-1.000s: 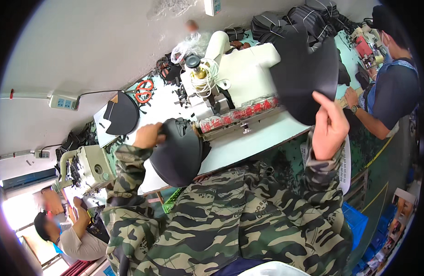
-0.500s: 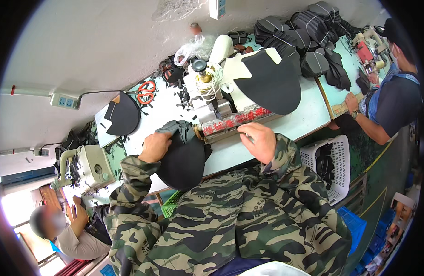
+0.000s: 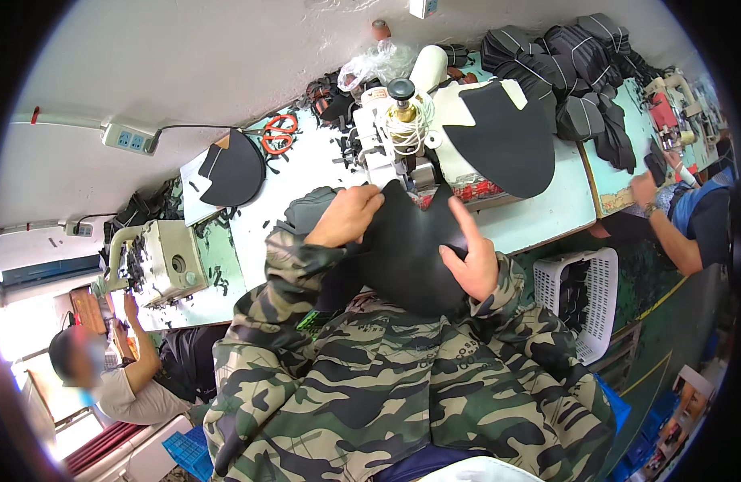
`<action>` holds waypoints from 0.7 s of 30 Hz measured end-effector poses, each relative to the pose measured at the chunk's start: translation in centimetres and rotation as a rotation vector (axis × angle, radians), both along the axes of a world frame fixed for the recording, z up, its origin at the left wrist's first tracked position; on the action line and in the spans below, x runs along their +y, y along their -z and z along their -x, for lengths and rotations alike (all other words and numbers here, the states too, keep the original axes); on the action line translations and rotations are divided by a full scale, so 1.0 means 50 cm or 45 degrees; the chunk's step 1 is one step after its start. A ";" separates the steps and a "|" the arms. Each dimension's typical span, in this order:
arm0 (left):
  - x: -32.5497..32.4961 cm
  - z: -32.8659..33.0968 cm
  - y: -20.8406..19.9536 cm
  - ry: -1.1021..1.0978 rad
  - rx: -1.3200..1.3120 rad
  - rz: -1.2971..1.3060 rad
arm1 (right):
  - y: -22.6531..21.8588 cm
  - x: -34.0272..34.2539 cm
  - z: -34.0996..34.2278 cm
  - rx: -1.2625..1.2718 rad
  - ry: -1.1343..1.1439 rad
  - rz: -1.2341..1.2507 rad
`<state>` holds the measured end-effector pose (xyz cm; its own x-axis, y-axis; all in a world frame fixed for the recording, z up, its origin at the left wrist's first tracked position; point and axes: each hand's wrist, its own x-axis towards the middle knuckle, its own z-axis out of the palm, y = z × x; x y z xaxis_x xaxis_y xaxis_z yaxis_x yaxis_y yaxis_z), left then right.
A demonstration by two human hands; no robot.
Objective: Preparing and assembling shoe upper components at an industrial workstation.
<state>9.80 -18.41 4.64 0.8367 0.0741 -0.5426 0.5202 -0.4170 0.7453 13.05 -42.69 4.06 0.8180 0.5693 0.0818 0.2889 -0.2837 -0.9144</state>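
Observation:
A smooth black cut sheet piece (image 3: 415, 261), rounded below and notched at its top edge, is held up in front of my chest, before the machine. My left hand (image 3: 348, 215) is closed on its upper left edge. At its right edge is my right hand (image 3: 476, 261), thumb over the piece and index finger stretched along the side; its other fingers are hidden. The notched edge is close to the roller of the bench machine (image 3: 403, 136), which has a black knob and a bundle of white cord. More dark sheet pieces (image 3: 308, 210) lie beside my left hand.
A large black piece (image 3: 507, 149) rests on the machine's right side. Orange-handled scissors (image 3: 279, 134) and a black piece (image 3: 235, 170) lie left. Tied black bundles (image 3: 563, 64) are piled at back right. A white basket (image 3: 599, 297) stands below the table. Co-workers sit on both sides.
My left hand has lifted a black piece off the stack and carried it right, before the machine. My right hand has come down from the roller onto the piece's right edge.

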 end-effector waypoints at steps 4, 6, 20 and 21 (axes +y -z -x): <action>0.010 -0.025 0.018 0.057 0.068 -0.271 | 0.005 0.008 0.018 0.197 -0.080 0.105; 0.026 -0.027 0.045 0.221 -0.227 -0.456 | -0.001 0.014 0.024 0.211 -0.062 0.117; 0.000 -0.094 0.060 0.108 -0.138 -0.261 | -0.058 -0.022 0.048 0.352 -0.109 0.204; 0.007 -0.095 0.049 0.049 -0.038 -0.092 | -0.059 -0.015 0.051 0.372 -0.127 0.117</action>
